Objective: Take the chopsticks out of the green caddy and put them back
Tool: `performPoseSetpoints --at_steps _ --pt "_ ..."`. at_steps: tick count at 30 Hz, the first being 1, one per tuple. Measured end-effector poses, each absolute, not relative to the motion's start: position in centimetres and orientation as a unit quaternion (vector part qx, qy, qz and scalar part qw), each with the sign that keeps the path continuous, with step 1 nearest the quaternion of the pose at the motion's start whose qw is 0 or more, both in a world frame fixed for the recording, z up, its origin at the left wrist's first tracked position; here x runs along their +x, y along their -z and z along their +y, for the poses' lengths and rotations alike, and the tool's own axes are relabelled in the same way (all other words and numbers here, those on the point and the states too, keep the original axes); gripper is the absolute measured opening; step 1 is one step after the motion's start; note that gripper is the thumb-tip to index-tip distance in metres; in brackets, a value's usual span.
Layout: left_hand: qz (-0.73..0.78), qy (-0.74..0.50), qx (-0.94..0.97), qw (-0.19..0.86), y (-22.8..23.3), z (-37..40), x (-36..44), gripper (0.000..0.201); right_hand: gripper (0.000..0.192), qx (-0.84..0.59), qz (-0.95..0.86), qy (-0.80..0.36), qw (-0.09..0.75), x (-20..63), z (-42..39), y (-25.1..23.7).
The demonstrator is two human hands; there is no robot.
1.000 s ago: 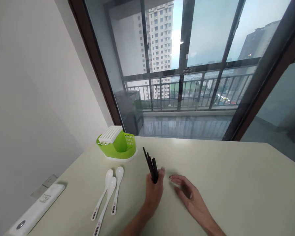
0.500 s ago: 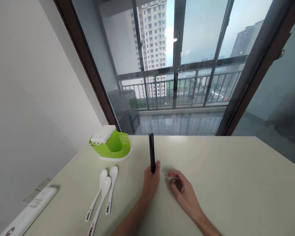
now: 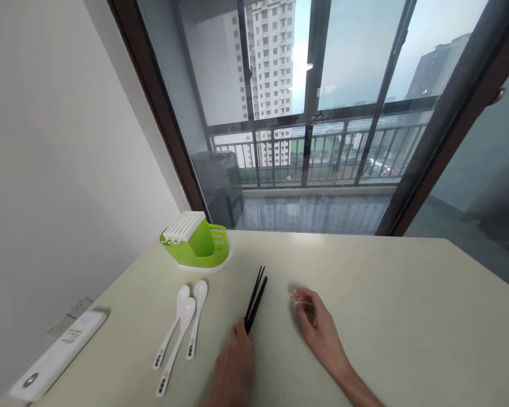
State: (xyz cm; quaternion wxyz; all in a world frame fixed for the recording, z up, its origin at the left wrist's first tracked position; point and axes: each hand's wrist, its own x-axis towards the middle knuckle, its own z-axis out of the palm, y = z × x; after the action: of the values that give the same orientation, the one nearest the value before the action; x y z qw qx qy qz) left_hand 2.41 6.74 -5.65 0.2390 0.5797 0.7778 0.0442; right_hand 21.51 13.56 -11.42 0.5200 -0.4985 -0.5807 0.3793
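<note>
- We have our left grip [image 3: 237, 357] low over the near part of the surface [image 3: 377, 305], its fingers touching the near ends of the black chopsticks [image 3: 257, 305]; we cannot tell whether it pinches them or only rests against them.
- The chopsticks point away from us, just ahead of the left grip and slightly to its right, their far ends a little spread; we cannot count them surely.
- Our right grip [image 3: 316, 321] is to the right of the left one and well apart from it, fingers curled, a narrow gap beside the thumb, holding nothing.
- Left of the left grip we see three white spoons [image 3: 188, 308], bowls away from us, lying close together, with dark marks on their handles.
- Ahead and to the left of that grip, beyond the spoons, is a green basket [image 3: 200, 261] with a white slotted top [image 3: 184, 226] and a white base.
- Farthest left of it, we see a long white case [image 3: 65, 351] near the wall [image 3: 68, 169].
- Beyond both grips, past the surface, is a glazed balcony.
</note>
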Motion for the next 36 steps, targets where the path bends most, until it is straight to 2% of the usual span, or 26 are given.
performPoseSetpoints --at_steps 5,12,17,21,25,27,30,36 --pt "0.769 0.035 0.599 0.218 5.9 5.5 3.5 0.052 0.033 -0.490 -0.585 -0.396 0.512 21.9 13.6 11.6" --pt "0.752 -0.020 0.631 0.193 6.4 4.2 4.7 0.038 0.033 -0.487 -0.603 -0.388 0.499 22.2 13.6 11.7" --pt "0.739 -0.051 0.645 0.189 5.5 3.9 3.9 0.033 0.031 -0.486 -0.646 -0.368 0.459 22.3 13.2 11.5" --pt "0.754 -0.113 0.644 0.054 4.3 4.4 0.3 0.035 0.029 -0.487 -0.670 -0.357 0.433 22.2 12.9 11.2" --pt "0.795 -0.119 0.587 -0.099 3.5 5.0 -4.6 0.044 0.031 -0.495 -0.640 -0.361 0.464 22.1 13.0 11.3" --pt "0.822 -0.090 0.549 -0.126 3.7 5.0 -6.4 0.056 0.032 -0.498 -0.625 -0.366 0.477 22.0 13.1 11.4" --pt "0.844 -0.036 0.524 -0.113 4.2 4.8 -8.1 0.069 0.033 -0.500 -0.620 -0.368 0.480 22.0 13.0 11.4" --pt "0.815 0.036 0.568 -0.113 5.1 4.7 -9.4 0.044 0.032 -0.497 -0.618 -0.374 0.481 22.0 13.0 11.3"
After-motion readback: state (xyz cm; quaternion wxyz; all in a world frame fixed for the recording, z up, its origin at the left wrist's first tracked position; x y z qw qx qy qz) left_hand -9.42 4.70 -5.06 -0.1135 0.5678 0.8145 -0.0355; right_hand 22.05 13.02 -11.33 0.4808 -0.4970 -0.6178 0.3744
